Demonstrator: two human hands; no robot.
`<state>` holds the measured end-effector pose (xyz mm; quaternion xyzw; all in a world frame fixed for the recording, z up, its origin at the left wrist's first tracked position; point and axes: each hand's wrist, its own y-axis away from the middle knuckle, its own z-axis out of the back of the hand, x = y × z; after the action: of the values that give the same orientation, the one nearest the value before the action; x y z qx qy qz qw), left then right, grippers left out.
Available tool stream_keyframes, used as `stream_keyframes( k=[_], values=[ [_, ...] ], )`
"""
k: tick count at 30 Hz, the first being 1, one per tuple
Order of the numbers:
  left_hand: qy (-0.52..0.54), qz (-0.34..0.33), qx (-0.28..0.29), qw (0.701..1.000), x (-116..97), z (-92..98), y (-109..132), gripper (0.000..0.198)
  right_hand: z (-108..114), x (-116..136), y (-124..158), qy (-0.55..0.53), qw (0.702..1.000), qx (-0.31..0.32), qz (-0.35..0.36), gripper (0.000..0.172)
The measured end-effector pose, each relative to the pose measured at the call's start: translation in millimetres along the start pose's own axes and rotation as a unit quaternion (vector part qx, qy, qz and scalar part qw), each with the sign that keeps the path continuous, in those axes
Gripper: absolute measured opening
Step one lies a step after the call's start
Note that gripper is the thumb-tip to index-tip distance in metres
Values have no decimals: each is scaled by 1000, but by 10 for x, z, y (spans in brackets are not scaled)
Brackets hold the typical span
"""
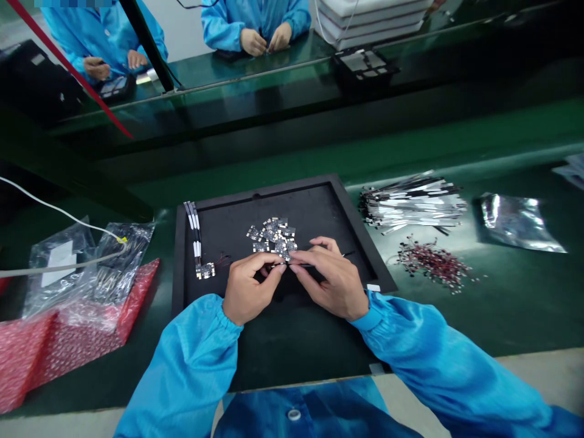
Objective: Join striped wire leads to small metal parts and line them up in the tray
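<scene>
My left hand [253, 285] is closed in a pinch at the front of a pile of small circuit boards [272, 231]; what its fingertips hold is too small to make out. Fingertips nearly meeting it, my right hand [332, 278] is closed on a thin dark stick-like tool [348, 253], whose end sticks out behind the fingers. Both hands are over a shallow black tray [365, 243]. At the tray's left side lie a few black-and-silver strips [193, 222] and a circuit board with thin wires [205, 271].
Right of the tray lie a heap of black-and-silver strips [417, 202], a pile of small red-wired parts [433, 264] and a silver bag [520, 222]. Red bubble wrap [77, 344] and clear bags [61, 261] are at left. Two co-workers in blue sleeves [223, 27] work across the bench.
</scene>
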<state>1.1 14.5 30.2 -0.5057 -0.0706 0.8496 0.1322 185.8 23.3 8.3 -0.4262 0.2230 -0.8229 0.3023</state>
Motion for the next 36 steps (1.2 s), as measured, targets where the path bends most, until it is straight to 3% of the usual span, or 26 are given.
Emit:
stream_keyframes(
  k=[10, 18, 23, 36],
  values=[
    [4, -18, 12, 1000, 11, 2, 5, 3, 6, 4, -1, -2, 1000, -3, 7, 30],
    [15, -64, 29, 997, 16, 16, -6, 6, 18, -11, 11, 1, 1000, 20, 1, 11],
    [10, -72, 38, 997, 23, 20, -5, 7, 25, -9, 3, -7, 999, 31, 0, 9],
    [-24, -91, 8, 996, 51, -8, 31, 10, 42, -13, -5, 0, 999, 47, -2, 6]
  ],
)
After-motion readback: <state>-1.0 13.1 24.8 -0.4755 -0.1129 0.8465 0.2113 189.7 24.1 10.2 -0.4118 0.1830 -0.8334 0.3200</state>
